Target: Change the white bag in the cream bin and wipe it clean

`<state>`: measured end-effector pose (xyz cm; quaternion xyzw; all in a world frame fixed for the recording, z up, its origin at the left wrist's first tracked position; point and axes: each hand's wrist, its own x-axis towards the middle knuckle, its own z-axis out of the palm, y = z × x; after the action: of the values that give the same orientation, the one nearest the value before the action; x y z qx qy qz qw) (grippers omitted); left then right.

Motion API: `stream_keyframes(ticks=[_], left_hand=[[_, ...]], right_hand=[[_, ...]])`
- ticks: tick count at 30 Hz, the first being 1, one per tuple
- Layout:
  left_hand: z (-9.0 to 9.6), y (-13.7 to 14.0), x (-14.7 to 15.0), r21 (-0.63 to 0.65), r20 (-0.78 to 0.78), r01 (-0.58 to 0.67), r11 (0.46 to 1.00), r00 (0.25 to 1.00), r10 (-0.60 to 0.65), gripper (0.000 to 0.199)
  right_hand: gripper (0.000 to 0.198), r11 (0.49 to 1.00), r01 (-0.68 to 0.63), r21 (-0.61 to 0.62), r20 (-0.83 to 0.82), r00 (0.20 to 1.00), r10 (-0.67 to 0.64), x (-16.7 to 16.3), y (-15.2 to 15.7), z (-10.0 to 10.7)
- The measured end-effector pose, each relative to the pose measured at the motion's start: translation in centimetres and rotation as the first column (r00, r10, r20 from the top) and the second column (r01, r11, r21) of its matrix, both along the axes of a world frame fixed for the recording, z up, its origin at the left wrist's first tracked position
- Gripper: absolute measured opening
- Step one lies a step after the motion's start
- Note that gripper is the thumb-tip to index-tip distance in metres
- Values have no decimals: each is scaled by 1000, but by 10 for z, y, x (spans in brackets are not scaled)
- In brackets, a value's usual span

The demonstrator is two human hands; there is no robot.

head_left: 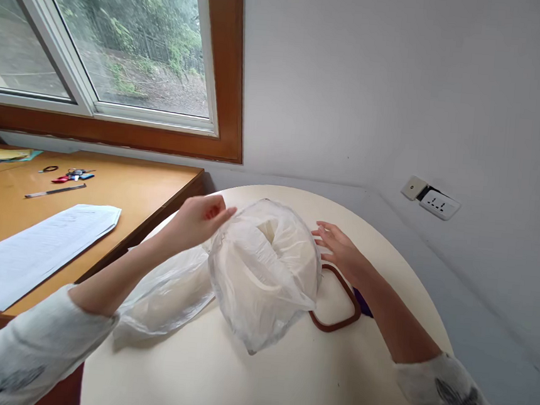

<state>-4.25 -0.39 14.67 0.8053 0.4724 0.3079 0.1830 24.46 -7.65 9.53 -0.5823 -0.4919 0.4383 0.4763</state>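
Plastic bag [264, 271] bulging near middle of round table [282, 386], between both hands. Left hand [200, 218] pinching bag's upper rim at far left side; right hand [339, 246] open, fingers spread, just beside bag's right flank. Brown loop [337, 325] lying under right wrist. Second bag [167, 297] slumped toward left edge.

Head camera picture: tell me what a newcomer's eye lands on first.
The big translucent white plastic bag in the middle of the round cream table stands out first. The left hand pinches its upper edge, while the right hand is spread open at its far side. Next comes the brown loop lying right of the bag, then the window above the wooden desk on the left.
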Motion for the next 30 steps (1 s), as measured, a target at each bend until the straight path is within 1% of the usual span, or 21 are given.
stream_keyframes(ticks=[1,2,3,4,5,6,7,8,10,12,14,17,19,21,24,27,29,30], left_hand=[[-1,-10,-5,-97,-80,38,995,996,-46,36],[-5,-18,-10,-208,-119,69,976,988,-95,37],[-9,-24,-13,-321,-123,106,941,981,-152,36],[-15,-29,-15,-420,-92,148,896,975,-204,35],[-21,-32,-16,-492,-37,192,849,970,-241,32],[-28,-35,-15,-537,30,234,810,966,-259,30],[-34,-37,-12,-559,99,268,785,961,-257,28],[-40,-39,-9,-563,169,293,773,956,-240,26],[-50,-42,-2,-546,290,330,770,937,-195,25],[-57,-43,4,-527,368,351,774,915,-164,27],[-62,-43,6,-517,397,365,774,904,-161,32],[-71,-42,5,-537,345,347,769,922,-176,35],[-78,-40,3,-549,258,312,775,946,-198,35],[-85,-39,1,-556,153,276,784,961,-231,36],[-92,-38,-2,-567,-7,229,791,959,-283,39],[-91,-36,-4,-533,-131,191,825,944,-303,39],[-85,-34,-7,-503,-200,171,847,931,-307,37],[-80,-32,-9,-497,-236,165,852,919,-316,36]], right_hand=[[45,993,-96,-64,-87,992,90,0,5,-2],[44,981,-173,-93,-146,976,158,-1,9,-5],[42,971,-219,-98,-177,964,199,-2,12,-9],[39,969,-231,-92,-186,960,212,-4,13,-13],[36,973,-213,-83,-180,964,196,-5,15,-16],[32,982,-176,-74,-165,973,162,-6,15,-20],[29,988,-139,-64,-145,981,129,-8,16,-24],[25,993,-111,-45,-118,988,105,-9,16,-27],[16,995,-94,28,-30,995,95,-10,16,-32],[10,986,-111,126,117,988,96,-10,15,-36],[8,971,-121,207,296,954,56,-9,12,-39],[11,964,-133,231,544,839,-14,-7,6,-44],[14,970,-142,196,676,737,-29,-5,2,-47],[16,982,-133,134,783,622,-23,-4,-3,-49],[17,996,-88,32,886,464,12,-2,-9,-48],[20,998,-39,-47,939,339,58,0,-16,-44],[21,996,-25,-85,954,288,89,3,-20,-42],[21,994,-26,-107,954,280,110,5,-22,-41]])
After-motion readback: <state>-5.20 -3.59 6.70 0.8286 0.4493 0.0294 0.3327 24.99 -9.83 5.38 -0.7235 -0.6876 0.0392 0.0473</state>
